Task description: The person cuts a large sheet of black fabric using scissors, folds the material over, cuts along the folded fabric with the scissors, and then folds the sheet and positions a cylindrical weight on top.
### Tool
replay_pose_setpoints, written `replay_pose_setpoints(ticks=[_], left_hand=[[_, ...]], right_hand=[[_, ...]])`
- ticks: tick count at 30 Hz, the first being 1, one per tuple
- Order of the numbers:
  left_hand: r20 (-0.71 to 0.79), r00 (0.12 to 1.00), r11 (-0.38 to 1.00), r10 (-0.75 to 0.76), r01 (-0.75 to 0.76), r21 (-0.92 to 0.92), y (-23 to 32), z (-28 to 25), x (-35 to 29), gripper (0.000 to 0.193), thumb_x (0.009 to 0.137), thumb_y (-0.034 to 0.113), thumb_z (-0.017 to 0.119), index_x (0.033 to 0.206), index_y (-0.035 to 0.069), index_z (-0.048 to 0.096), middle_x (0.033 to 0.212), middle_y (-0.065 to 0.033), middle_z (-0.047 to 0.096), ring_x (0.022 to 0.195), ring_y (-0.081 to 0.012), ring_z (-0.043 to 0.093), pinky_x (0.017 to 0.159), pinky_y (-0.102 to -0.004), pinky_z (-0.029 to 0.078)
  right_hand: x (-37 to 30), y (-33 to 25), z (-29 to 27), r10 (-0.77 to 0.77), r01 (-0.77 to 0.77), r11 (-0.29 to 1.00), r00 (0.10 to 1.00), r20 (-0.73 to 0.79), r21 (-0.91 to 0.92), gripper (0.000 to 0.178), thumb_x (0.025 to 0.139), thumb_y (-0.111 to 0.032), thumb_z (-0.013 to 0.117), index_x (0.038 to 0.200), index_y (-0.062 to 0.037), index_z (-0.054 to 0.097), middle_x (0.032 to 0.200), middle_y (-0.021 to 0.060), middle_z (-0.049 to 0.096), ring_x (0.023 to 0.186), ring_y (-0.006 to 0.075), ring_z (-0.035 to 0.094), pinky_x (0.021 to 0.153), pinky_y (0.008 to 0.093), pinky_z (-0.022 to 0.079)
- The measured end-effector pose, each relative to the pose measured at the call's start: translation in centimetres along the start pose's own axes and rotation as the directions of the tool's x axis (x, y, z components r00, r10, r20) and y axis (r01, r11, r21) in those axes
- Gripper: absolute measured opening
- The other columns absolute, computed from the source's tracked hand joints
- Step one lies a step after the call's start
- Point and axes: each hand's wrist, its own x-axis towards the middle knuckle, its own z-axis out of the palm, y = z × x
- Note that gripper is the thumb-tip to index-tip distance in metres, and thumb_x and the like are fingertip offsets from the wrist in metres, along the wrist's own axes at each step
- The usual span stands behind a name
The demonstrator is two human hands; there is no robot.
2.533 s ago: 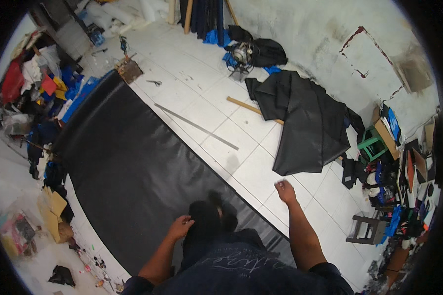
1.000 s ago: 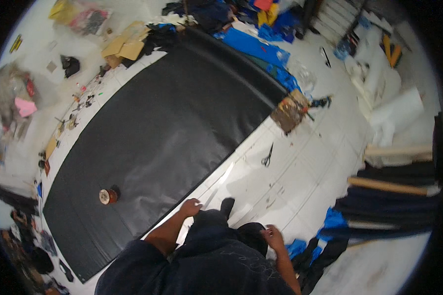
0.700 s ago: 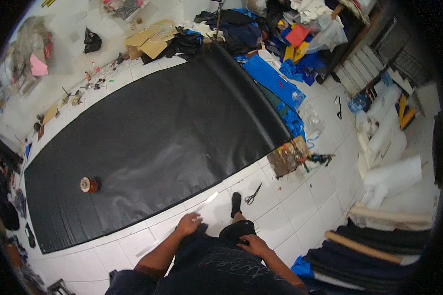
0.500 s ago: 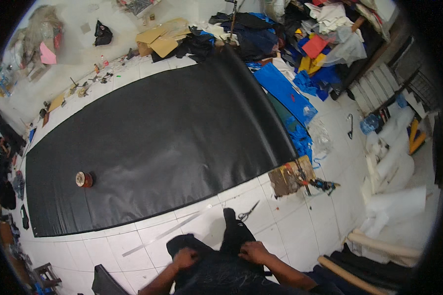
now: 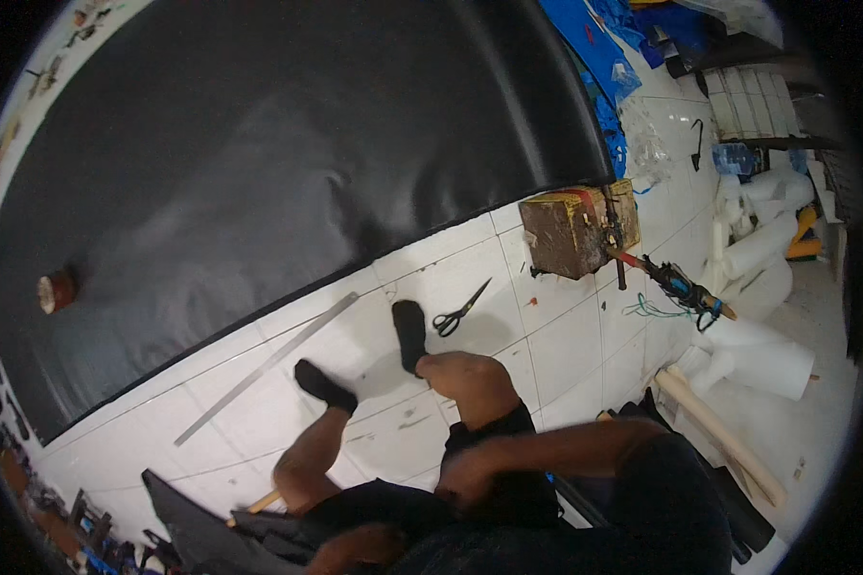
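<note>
My right hand (image 5: 468,473) is against the black shorts (image 5: 503,470) at my right thigh, its fingers blurred and dark. Lower and to the left, my left hand (image 5: 360,548) lies by my left thigh, with its fingers also smeared. Scissors (image 5: 462,309) with black handles lie on the white tiles beside my right foot, which wears a black sock. A long metal ruler (image 5: 268,369) rests slantwise on the floor, left of my feet. Beyond it spreads a large black sheet (image 5: 259,182), with a reddish-brown cylinder (image 5: 56,291) standing on its left part.
A worn wooden block (image 5: 564,235) sits at the sheet's right corner, and a stick wrapped in dark strips (image 5: 676,283) extends from it. White rolls (image 5: 762,359) and a cardboard tube (image 5: 724,436) lie on the right. Dark folded material (image 5: 206,522) is at lower left.
The view has tilted down and nearer the floor. My bent knees and lower legs now show below the shorts. My hands have moved from the knee area back toward the thighs.
</note>
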Motion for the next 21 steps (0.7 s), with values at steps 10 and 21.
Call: replay_pose_setpoints(ticks=[10,21], left_hand=[[-0.367,0.190,0.373,0.910,0.009,0.928,28.4,-7.5,10.3,0.045,0.084,0.007,0.068,0.126,-0.001,0.054,0.115,-0.0185,0.060,0.108,-0.0273,0.057,0.094,-0.0381,0.045],[-0.555,0.051,0.555,0.830,0.011,0.832,25.9,-9.8,8.7,0.061,0.074,0.017,0.076,0.129,0.004,0.054,0.122,-0.0191,0.057,0.117,-0.0363,0.056,0.096,-0.0457,0.045]], right_hand=[[3.5,31.5,-36.0,-0.121,-0.633,0.768,0.009,-0.993,-0.099,0.073,0.089,-0.057,0.056,0.144,-0.0119,0.040,0.149,0.0205,0.034,0.140,0.0398,0.029,0.114,0.0564,0.023],[10.0,39.9,-43.7,-0.186,-0.761,0.583,0.217,-0.958,-0.285,0.096,0.079,-0.085,0.032,0.153,-0.0250,0.024,0.161,0.0111,0.011,0.148,0.0360,0.005,0.118,0.0574,0.001]])
